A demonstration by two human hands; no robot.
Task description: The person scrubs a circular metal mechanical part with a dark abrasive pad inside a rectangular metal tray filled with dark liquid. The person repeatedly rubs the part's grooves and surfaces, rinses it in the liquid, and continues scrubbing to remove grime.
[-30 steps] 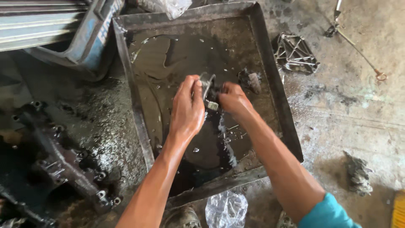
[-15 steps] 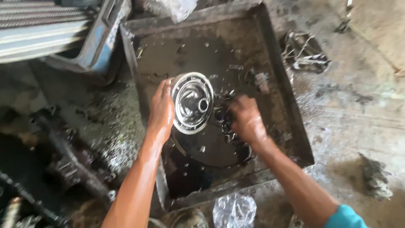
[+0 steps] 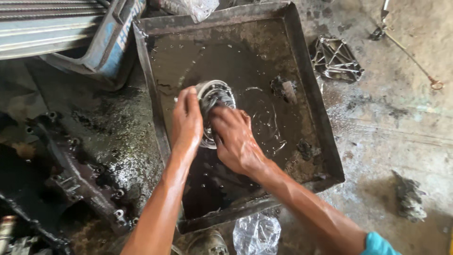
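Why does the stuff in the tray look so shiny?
Head view: daylight glints off the dark liquid in the tray, off the wet round metal part, and off both wet hands, left hand and right hand. The picture is sharp, and the floor looks dull.

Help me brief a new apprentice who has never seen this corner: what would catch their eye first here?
Both hands meet mid-picture over a shallow metal tray of dark, oily liquid: the left hand grips a round, shiny metal part by its rim while the right hand presses on its face. A grimy, bolt-studded engine casting lies at lower left, and a webbed metal bracket sits on the stained concrete at upper right.
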